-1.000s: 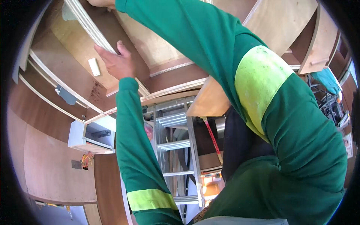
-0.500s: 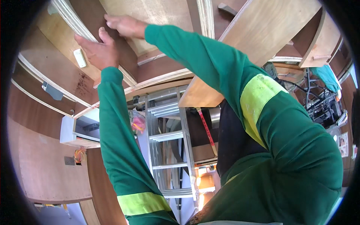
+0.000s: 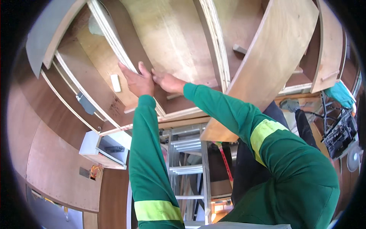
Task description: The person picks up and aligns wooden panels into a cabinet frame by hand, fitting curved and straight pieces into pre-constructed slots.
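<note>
My left hand (image 3: 140,81) lies across the light layered edge of an upright plywood divider (image 3: 110,35) in an open wooden cabinet. Its fingers stretch out over the edge, with the thumb apart on the right side. Close beside it, my right hand (image 3: 169,83) is against the divider's brown right face, fingers curled in; whatever they may hold is hidden. A large loose-looking plywood panel (image 3: 267,57) slants under my right forearm. In the compartment left of the divider is a small white block-like piece (image 3: 115,83).
An aluminium ladder (image 3: 187,170) stands below the cabinet, with a red tape-like strip (image 3: 226,164) beside it. A white open box (image 3: 108,147) hangs at left above orange wires (image 3: 95,171). Black equipment (image 3: 341,131) and a teal cloth (image 3: 339,95) are at right. A grey curved panel (image 3: 47,28) juts in at upper left.
My right hand has slid down the divider toward my left hand, and the two are now close together. The view has shifted, bringing the grey curved panel in at upper left.
</note>
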`<action>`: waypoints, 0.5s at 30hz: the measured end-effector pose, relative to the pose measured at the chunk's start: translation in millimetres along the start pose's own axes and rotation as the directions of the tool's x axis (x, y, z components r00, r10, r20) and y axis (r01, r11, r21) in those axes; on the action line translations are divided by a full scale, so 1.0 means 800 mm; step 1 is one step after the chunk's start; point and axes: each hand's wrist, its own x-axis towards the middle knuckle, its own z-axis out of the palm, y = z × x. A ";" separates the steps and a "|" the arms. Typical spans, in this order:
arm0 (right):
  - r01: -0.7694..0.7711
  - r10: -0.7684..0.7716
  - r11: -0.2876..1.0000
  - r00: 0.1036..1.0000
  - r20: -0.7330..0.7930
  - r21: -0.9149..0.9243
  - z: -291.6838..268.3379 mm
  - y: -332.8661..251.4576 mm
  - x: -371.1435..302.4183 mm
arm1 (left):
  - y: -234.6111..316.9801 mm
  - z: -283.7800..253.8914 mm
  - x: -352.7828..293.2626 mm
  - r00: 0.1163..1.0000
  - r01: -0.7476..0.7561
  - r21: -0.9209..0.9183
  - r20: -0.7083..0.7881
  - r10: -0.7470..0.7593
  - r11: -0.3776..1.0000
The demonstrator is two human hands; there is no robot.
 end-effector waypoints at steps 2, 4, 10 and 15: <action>-0.096 0.077 0.992 0.974 0.213 0.078 -0.050 -0.076 0.078 | -0.005 -0.002 -0.003 0.999 0.038 -0.023 0.027 -0.038 0.999; 0.036 -0.045 0.987 0.997 0.056 0.154 -0.073 -0.135 0.137 | -0.003 -0.003 -0.004 0.998 0.042 -0.013 0.040 -0.041 0.999; 0.081 -0.066 0.992 0.986 -0.152 0.094 -0.073 -0.208 0.240 | 0.000 -0.002 -0.006 0.999 0.027 -0.035 0.026 -0.026 0.999; 0.314 -0.304 0.949 0.934 -0.191 0.027 -0.090 -0.220 0.264 | -0.010 0.004 -0.003 1.000 -0.006 -0.066 0.016 0.007 0.998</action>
